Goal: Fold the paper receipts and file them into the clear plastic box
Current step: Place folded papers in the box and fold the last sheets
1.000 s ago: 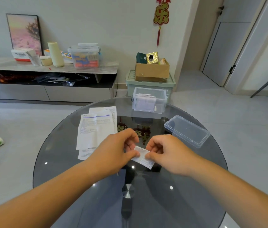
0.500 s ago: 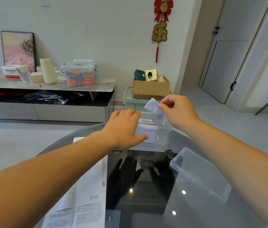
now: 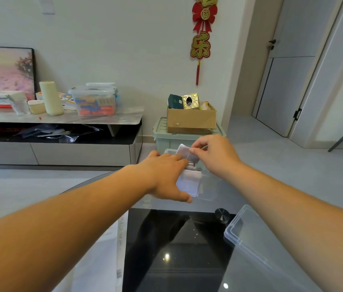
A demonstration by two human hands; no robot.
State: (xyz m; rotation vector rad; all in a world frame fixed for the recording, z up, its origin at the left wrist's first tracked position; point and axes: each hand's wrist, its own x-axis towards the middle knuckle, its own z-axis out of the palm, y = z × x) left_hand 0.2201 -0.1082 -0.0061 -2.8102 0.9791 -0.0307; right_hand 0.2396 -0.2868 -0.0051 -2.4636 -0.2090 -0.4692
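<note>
The clear plastic box [image 3: 208,187] stands at the far edge of the round glass table [image 3: 179,249], with folded white receipts [image 3: 188,182] upright inside it. My right hand [image 3: 214,154] pinches a small folded receipt [image 3: 184,151] just above the box's open top. My left hand [image 3: 166,175] lies over the box's left side, its thumb against the near wall and its fingers reaching the receipts inside. Unfolded receipts [image 3: 103,260] lie flat on the table under my left forearm.
The box's clear lid [image 3: 257,245] lies upturned on the table at the right, under my right forearm. Beyond the table stand a green storage bin [image 3: 166,142] with a cardboard box [image 3: 191,119] on top and a low cabinet [image 3: 61,131] along the wall.
My right hand has lowered the folded receipt down to the box's opening. My left hand has slid further over the box. The view has moved closer to the box.
</note>
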